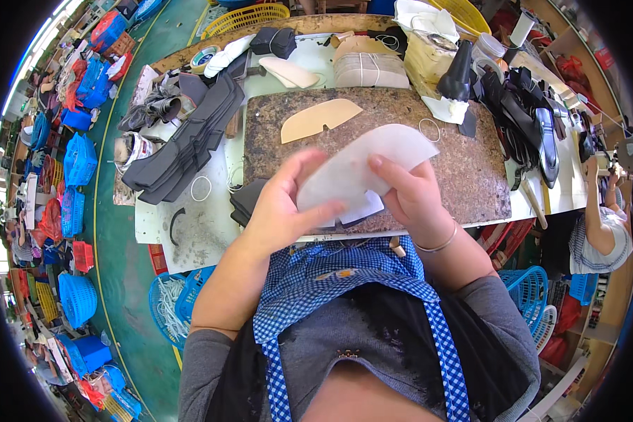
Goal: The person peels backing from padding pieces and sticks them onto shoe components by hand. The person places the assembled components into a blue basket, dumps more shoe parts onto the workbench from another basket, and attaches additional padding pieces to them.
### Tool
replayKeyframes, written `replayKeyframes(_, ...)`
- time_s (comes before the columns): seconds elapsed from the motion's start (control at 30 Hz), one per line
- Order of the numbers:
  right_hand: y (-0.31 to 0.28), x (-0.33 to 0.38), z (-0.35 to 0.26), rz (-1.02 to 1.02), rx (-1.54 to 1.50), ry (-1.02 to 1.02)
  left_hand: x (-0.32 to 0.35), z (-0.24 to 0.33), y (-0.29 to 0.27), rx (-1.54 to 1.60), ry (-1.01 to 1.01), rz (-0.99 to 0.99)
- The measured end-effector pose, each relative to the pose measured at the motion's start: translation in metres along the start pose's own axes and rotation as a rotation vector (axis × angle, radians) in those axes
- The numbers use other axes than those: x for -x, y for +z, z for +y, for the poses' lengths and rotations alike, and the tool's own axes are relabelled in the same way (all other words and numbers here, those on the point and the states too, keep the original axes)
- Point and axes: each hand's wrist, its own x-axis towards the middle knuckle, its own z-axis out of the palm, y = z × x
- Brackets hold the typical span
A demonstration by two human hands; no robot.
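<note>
- Across the middle of my view, I have the desk point(221, 155), pale-topped and crowded along its far side.
- On it I see a worn, mottled brown board point(475, 176), running to the near edge.
- Left of the board lies a long fanned stack of dark pieces point(190, 144).
- Over the board's near half I find the white curved piece point(355, 165), raised and tilted, one rounded end pointing to the right.
- Around its left end my left hand point(278, 200) is part-open, thumb by the lower edge, fingers blurred; I cannot tell whether it grips.
- At its right part my right hand point(415, 193) is closed on it, thumb pressed on the upper face, other fingers mostly hidden beneath.
- Beyond the board I make out a tied bundle point(369, 67) of curved pieces.
- On the board, just beyond the white one, a tan piece point(320, 119) lies flat, notched in its near edge.
- Near the board's far right I spot a small dark scrap point(468, 125).
</note>
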Motion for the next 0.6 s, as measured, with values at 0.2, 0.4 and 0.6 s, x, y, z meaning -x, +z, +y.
replayKeyframes(0.2, -0.045, -0.017, 0.049, -0.013, 1.042, -0.359, 0.009, -0.027, -0.01, -0.444, -0.044, 0.323)
replayKeyframes(0.4, -0.05, -0.013, 0.062, -0.032, 1.22, -0.544, 0.008, -0.055, -0.007, -0.889, 0.032, 0.262)
replayKeyframes(0.6, -0.037, -0.007, 0.05, -0.123, 1.573, -0.931, 0.008, -0.053, -0.005, -1.029, -0.074, 0.23)
